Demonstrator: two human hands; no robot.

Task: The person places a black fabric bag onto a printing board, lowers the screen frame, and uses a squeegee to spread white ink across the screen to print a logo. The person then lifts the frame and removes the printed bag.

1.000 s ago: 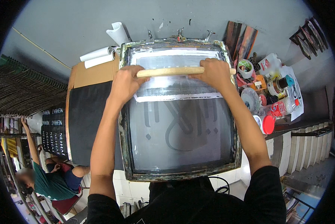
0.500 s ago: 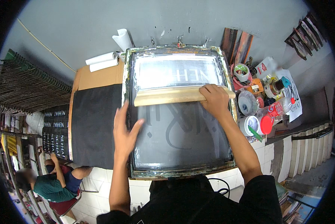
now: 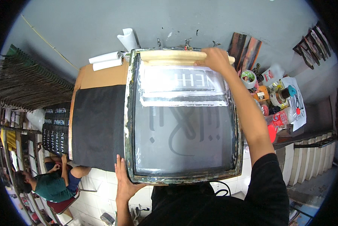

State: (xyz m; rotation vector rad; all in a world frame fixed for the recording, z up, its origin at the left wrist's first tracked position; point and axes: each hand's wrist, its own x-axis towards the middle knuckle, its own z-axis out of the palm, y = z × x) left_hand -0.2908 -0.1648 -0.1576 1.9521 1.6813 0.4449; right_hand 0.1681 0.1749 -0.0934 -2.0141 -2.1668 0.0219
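Note:
At the far end of the framed printing screen (image 3: 129, 113), my right hand (image 3: 217, 60) is closed around the right part of a long pale wooden squeegee (image 3: 165, 56). Below the squeegee a band of white ink (image 3: 184, 102) borders a light, shiny patch with reversed lettering. Nearer me, the grey mesh (image 3: 210, 158) carries a large dark curving design. My left hand (image 3: 126, 187) is at the frame's near left corner, fingers stretched up beside its side rail and thumb out along the near edge. It holds nothing that I can see.
Black sheet material (image 3: 97, 128) lies left of the screen over brown cardboard (image 3: 101, 77). White paper rolls (image 3: 107, 62) lie behind. Tape, tins and a plastic bottle (image 3: 281, 117) crowd the right side. A seated person (image 3: 50, 184) is at lower left.
My right hand has carried the squeegee from mid-screen to the far end, uncovering the white ink band. My left hand has dropped from over the screen's left side to its near left corner.

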